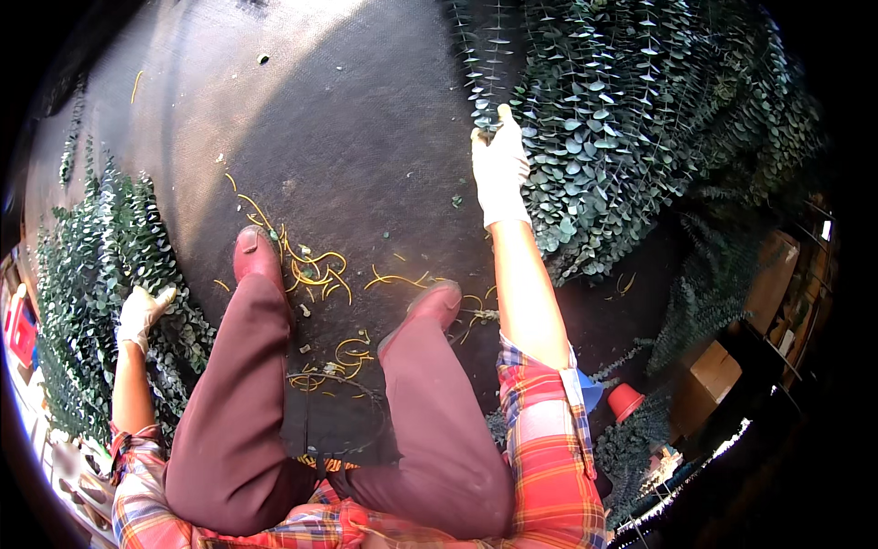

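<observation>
My right hand (pixel 501 174), in a pale glove, reaches forward to the edge of a big heap of eucalyptus branches (pixel 604 119) at the far right. Its thumb and fingers close around a eucalyptus stem (pixel 481 87) with small round grey-green leaves. On the left, my gloved left hand (pixel 142 316) lies against a smaller bunch of eucalyptus (pixel 101 242). The fingers of that hand are curled and its thumb points out. Whatever sits inside the left fingers is hidden by the hand and leaves.
Yellow strips (pixel 315 270) lie scattered on the dark floor mat (pixel 384 174) around my red shoes (pixel 256 254). To the right stand a red cup-shaped container (pixel 625 401), a blue object (pixel 590 392) and a cardboard box (pixel 709 382). Something red (pixel 20 329) shows at the left rim.
</observation>
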The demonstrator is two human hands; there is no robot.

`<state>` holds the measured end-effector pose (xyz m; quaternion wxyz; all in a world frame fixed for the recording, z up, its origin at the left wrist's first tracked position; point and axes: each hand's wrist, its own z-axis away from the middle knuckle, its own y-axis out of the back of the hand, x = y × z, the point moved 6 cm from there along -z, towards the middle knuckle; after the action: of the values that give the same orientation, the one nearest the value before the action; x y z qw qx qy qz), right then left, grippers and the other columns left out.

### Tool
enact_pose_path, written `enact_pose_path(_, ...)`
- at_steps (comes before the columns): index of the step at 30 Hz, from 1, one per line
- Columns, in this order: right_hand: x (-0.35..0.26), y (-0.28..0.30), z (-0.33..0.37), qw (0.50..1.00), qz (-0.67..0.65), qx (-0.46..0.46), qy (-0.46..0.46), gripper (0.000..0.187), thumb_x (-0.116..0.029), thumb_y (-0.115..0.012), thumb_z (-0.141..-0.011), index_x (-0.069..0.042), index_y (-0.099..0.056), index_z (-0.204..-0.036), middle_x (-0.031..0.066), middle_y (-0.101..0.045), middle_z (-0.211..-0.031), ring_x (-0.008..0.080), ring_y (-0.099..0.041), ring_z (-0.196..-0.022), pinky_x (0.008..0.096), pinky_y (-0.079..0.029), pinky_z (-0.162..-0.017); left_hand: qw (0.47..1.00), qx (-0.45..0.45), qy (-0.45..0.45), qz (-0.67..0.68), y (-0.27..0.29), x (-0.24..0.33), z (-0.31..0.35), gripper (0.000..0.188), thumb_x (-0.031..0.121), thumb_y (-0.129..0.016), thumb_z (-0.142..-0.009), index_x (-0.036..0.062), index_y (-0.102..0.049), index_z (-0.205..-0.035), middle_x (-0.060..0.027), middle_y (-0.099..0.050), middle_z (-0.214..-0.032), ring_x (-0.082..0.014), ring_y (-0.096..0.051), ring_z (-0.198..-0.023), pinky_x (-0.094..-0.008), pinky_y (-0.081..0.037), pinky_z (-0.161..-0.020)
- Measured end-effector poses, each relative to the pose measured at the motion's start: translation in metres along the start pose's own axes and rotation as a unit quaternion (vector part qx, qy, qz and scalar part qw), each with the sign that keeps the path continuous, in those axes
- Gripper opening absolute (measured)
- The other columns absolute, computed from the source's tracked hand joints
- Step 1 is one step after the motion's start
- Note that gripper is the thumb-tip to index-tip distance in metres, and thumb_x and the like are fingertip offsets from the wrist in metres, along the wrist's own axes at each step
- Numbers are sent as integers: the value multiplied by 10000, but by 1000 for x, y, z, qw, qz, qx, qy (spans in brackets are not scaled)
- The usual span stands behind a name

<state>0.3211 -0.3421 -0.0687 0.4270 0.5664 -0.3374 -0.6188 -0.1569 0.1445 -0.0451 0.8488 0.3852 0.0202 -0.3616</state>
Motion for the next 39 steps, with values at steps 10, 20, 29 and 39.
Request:
enact_pose_path(10, -56, 3, 110, 926, -212, -291, -114, 216, -171, -654, -852, -117, -668, -1061, 48, -692, -792, 184, -657, -641, 309, -507, -626, 708, -240, -371, 551, 86, 295, 68, 741, 458, -562, -941, 101, -250, -1510, -94, -441, -1447, -240, -490, -1251, -378, -398, -1032)
enact_pose_path(20, -47, 15, 224, 844, -342, -397, -112, 423, -254, -762, -818, -77, -606, -1169, 17, -708, -885, 85, -657, -742, 240, -508, -607, 471, -413, -367, 687, 72, 374, 108, 644, 307, -613, -944, 38, -333, -1458, -111, -577, -1285, -160, -593, -1063, -306, -493, -893)
enact_pose_path(29, -73, 8, 189, 840, -350, -412, -40, 438, -369, -741, -838, -78, -623, -1142, 22, -700, -822, 59, -634, -659, 237, -514, -567, 409, -500, -405, 647, 69, 362, 157, 749, 210, -678, -895, 68, -258, -1499, -107, -476, -1430, -196, -503, -1260, -350, -401, -1056)
enact_pose_path(39, -93, 21, 172, 850, -118, -503, 98, 509, -466, -641, -864, -48, -591, -1152, 168, -637, -1102, 308, -630, -1025, 384, -487, -877, 510, -432, -321, 671, 68, 353, 147, 448, 191, -635, -926, 48, -521, -1335, -60, -689, -993, -141, -650, -923, -302, -533, -831)
